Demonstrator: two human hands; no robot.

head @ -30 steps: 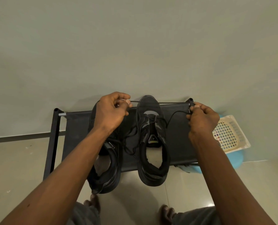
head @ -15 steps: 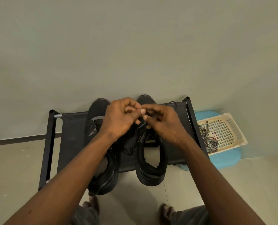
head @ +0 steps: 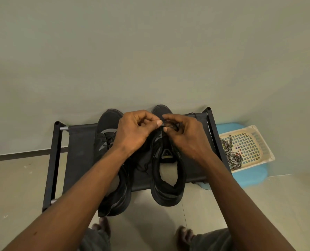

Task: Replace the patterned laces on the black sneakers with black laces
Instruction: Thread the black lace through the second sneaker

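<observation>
Over the toe end of the right sneaker (head: 168,191): both hands meet, fingertips almost touching, with a black lace (head: 164,124) strung between them.
Left hand (head: 132,132): thumb and forefinger pinch the lace; the other fingers are curled in toward the palm.
Right hand (head: 186,137): fingers are bent round a dark strand of the same lace, forefinger tip just beside the left thumb; how much lace sits inside the curl cannot be told.
Below the grip, toward the person: the right sneaker's tongue and open collar, its heel hanging past the near edge of the rack (head: 80,151).
Left of the grip: left sneaker (head: 108,122) lies alongside, under the left wrist and forearm, toe to the wall, dark lacing on its upper, heel also past the rack edge.
Between the two sneakers: a loose lace end (head: 144,168) lies on the rack's black fabric, beneath the left wrist.
Right of the grip, past the rack's side bar: a cream lattice basket (head: 255,147) on a blue base (head: 250,176), well apart from the hands.
Patterned laces (head: 231,154): black-and-white, coiled in the basket end nearest the rack.
Nearest the person: bare feet (head: 103,226) on the pale floor (head: 15,187), under the forearms.
Beyond the grip: plain wall (head: 150,51).
</observation>
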